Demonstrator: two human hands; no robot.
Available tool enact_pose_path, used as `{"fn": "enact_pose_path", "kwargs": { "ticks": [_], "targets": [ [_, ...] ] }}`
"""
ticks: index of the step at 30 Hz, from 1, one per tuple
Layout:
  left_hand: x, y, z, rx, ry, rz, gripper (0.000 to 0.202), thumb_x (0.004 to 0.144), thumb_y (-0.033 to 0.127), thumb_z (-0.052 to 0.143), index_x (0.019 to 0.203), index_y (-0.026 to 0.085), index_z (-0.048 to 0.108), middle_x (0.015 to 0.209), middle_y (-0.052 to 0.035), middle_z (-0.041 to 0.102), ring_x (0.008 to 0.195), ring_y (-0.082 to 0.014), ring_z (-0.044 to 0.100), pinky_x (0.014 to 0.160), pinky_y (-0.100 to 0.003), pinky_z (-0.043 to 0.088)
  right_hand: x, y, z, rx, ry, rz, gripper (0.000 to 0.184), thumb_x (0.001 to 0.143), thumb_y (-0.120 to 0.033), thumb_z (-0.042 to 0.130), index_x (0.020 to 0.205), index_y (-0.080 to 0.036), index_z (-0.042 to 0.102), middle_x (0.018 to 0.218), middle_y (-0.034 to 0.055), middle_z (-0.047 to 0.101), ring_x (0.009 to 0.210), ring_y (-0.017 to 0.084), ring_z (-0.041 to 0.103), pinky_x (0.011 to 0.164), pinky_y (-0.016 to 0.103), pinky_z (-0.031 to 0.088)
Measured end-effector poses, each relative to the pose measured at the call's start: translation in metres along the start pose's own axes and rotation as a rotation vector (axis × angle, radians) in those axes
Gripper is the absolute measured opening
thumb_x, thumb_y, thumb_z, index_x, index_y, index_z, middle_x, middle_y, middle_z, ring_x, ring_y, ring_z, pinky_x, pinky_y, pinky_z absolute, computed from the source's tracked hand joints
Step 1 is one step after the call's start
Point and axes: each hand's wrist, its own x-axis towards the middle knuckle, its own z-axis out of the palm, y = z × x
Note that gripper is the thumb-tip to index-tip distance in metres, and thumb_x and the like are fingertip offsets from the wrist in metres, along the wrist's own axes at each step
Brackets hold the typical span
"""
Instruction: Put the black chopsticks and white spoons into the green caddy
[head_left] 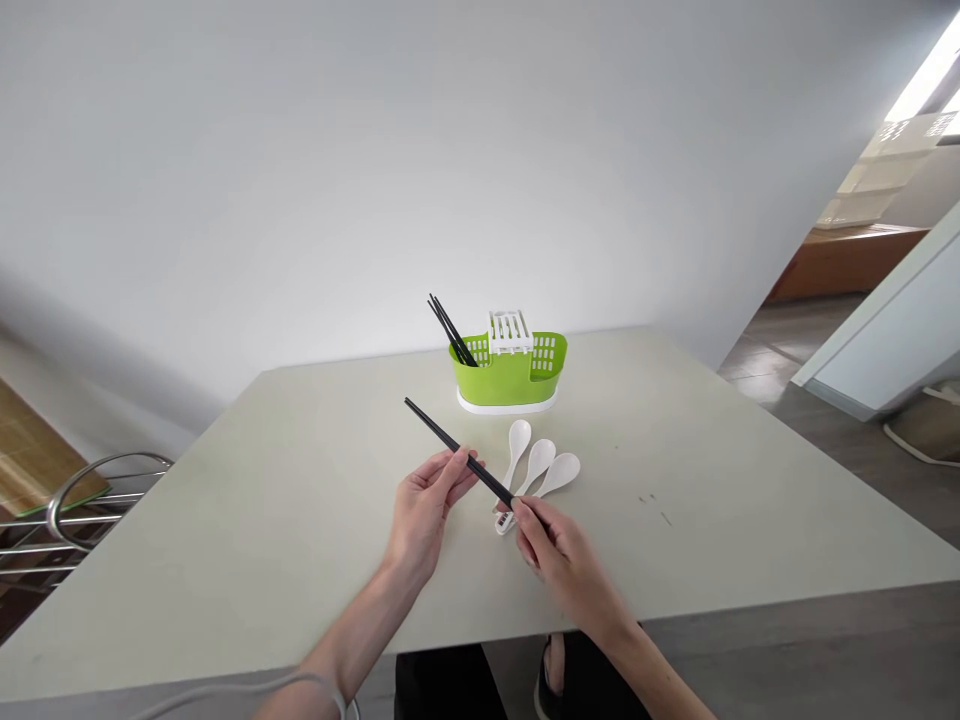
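A pair of black chopsticks (433, 424) lies slantwise across both hands above the table. My left hand (429, 500) pinches them near the middle, and my right hand (559, 550) grips their near end. Beneath and beyond the right hand, white spoons rest fanned on the table: one spoon (519, 440), another spoon (541, 458) and a third spoon (562, 472), their handles partly covered. Farther back stands a green cutlery basket (504, 384) with a white base and white slotted top. Several black chopsticks (452, 332) lean in its left compartment.
The pale table (300, 520) reaches back to a white wall (375, 180). A metal rack (82, 515) stands off the table's left edge. A cable (240, 688) crosses the left forearm. Small dark marks (654, 500) show on the tabletop at right.
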Motion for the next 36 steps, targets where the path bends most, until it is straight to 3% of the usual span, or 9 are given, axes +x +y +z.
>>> {"fn": "enact_pose_path", "kwargs": {
  "ticks": [5,8,12,15,18,23,28,36],
  "targets": [
    [0.004,0.021,-0.012,0.053,-0.010,0.009,0.040,0.070,0.048,0.092,0.093,0.017,0.084,0.112,-0.0107,0.080,0.101,-0.0233,0.077,0.103,-0.035,0.061,-0.006,-0.009,-0.009,-0.037,-0.027,0.012,0.059,0.101,-0.071,0.046,0.109,-0.018,0.070,0.062,-0.0055,0.041,0.057,0.013,0.035,0.054,0.027,0.030],
    [0.002,0.034,-0.018,0.128,-0.009,-0.006,0.034,0.070,0.044,0.093,0.087,0.016,0.084,0.104,-0.0111,0.081,0.092,-0.0222,0.077,0.099,-0.035,0.063,-0.009,-0.012,-0.011,-0.040,-0.056,0.012,0.058,0.101,-0.072,0.046,0.108,-0.019,0.070,0.063,-0.0045,0.046,0.057,0.013,0.040,0.054,0.027,0.034],
    [0.012,0.057,-0.024,0.112,0.081,0.103,0.028,0.071,0.038,0.093,0.084,0.016,0.083,0.098,-0.0097,0.081,0.089,-0.0201,0.077,0.096,-0.033,0.063,-0.010,-0.014,-0.020,-0.017,-0.091,-0.021,0.055,0.101,-0.070,0.048,0.117,-0.020,0.067,0.070,-0.0026,0.056,0.060,0.014,0.048,0.057,0.028,0.042],
    [0.039,0.088,-0.030,0.058,0.194,0.225,0.022,0.072,0.028,0.092,0.084,0.014,0.081,0.091,-0.0076,0.080,0.079,-0.0150,0.075,0.093,-0.029,0.064,-0.007,-0.008,-0.046,-0.039,-0.029,-0.046,0.052,0.101,-0.065,0.053,0.127,-0.021,0.063,0.077,-0.0012,0.060,0.064,0.015,0.053,0.061,0.029,0.045],
    [0.078,0.124,-0.038,0.005,0.294,0.354,0.014,0.076,0.019,0.088,0.077,0.011,0.077,0.081,-0.0060,0.077,0.072,-0.0112,0.073,0.092,-0.026,0.064,-0.001,0.008,-0.087,-0.093,0.131,-0.048,0.052,0.099,-0.065,0.057,0.125,-0.020,0.062,0.074,-0.0020,0.059,0.062,0.015,0.052,0.058,0.029,0.044],
    [0.136,0.163,-0.035,0.033,0.374,0.503,0.014,0.076,0.016,0.088,0.078,0.010,0.075,0.088,-0.0088,0.077,0.083,-0.0155,0.076,0.095,-0.030,0.065,0.000,0.043,-0.141,-0.165,0.373,0.016,0.053,0.097,-0.066,0.058,0.122,-0.020,0.062,0.073,-0.0005,0.060,0.062,0.017,0.053,0.057,0.031,0.045],
    [0.166,0.165,-0.009,0.159,0.387,0.503,0.019,0.076,0.018,0.090,0.082,0.009,0.075,0.089,-0.0126,0.076,0.084,-0.0201,0.078,0.096,-0.038,0.066,-0.006,0.054,-0.145,-0.236,0.350,0.022,0.051,0.099,-0.066,0.053,0.123,-0.021,0.062,0.074,0.0009,0.061,0.064,0.019,0.056,0.059,0.032,0.046],
    [0.205,0.134,0.018,0.398,0.378,0.451,0.020,0.073,0.022,0.089,0.081,0.008,0.077,0.082,-0.0118,0.078,0.071,-0.0207,0.078,0.087,-0.039,0.068,-0.009,0.055,-0.142,-0.284,0.304,0.047,0.048,0.102,-0.064,0.050,0.124,-0.022,0.062,0.077,0.0015,0.062,0.066,0.018,0.056,0.059,0.030,0.046]
  ]
}}
